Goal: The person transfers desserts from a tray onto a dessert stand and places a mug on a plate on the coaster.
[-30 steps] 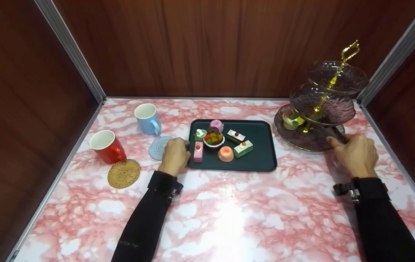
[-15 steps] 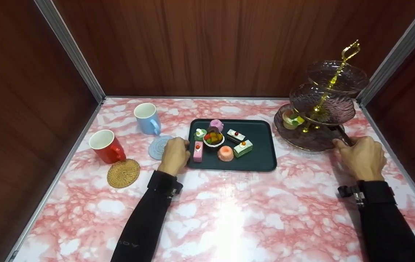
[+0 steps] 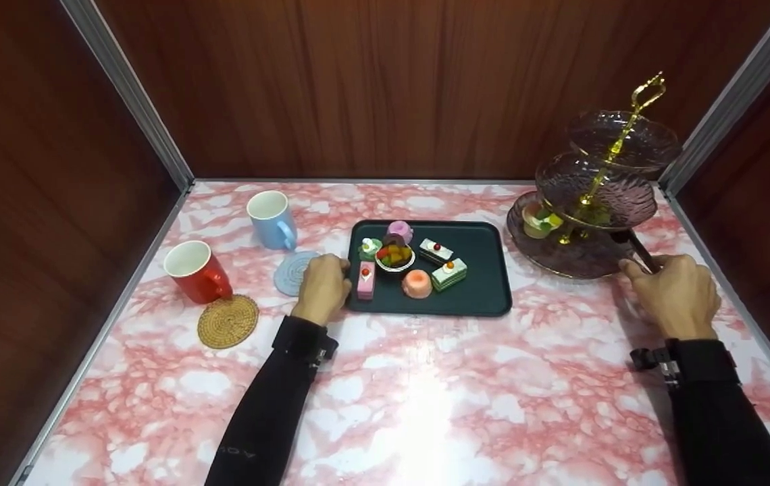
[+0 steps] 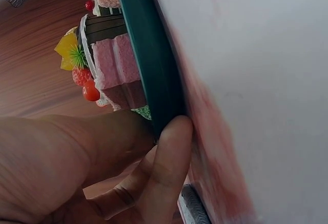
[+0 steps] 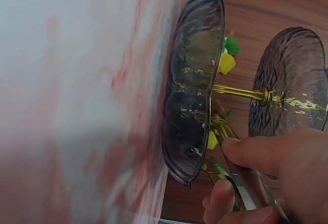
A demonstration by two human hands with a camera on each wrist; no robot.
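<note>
My left hand (image 3: 323,289) pinches the left edge of a dark green tray (image 3: 483,290), thumb above and finger below, as the left wrist view shows. On the tray sit a pink cake slice (image 3: 366,280), a fruit cup (image 3: 395,257), an orange ring-shaped cake (image 3: 417,283), a green layered slice (image 3: 449,274) and other small sweets. My right hand (image 3: 674,295) grips tongs (image 5: 245,183) at the right of a three-tier glass stand (image 3: 581,263). Their tips reach over its bottom plate, beneath the middle tier. A cream tart (image 3: 539,221) with green and yellow topping lies on that plate's left side.
To the left stand a blue mug (image 3: 270,221) and a red mug (image 3: 197,273). A blue coaster (image 3: 292,273) lies beside my left hand, and a woven tan coaster (image 3: 227,321) lies by the red mug. Brown panels (image 3: 385,88) wall the table in.
My right hand has shifted right and slightly toward me with the tongs, showing more of them. My left hand stays at the tray's edge.
</note>
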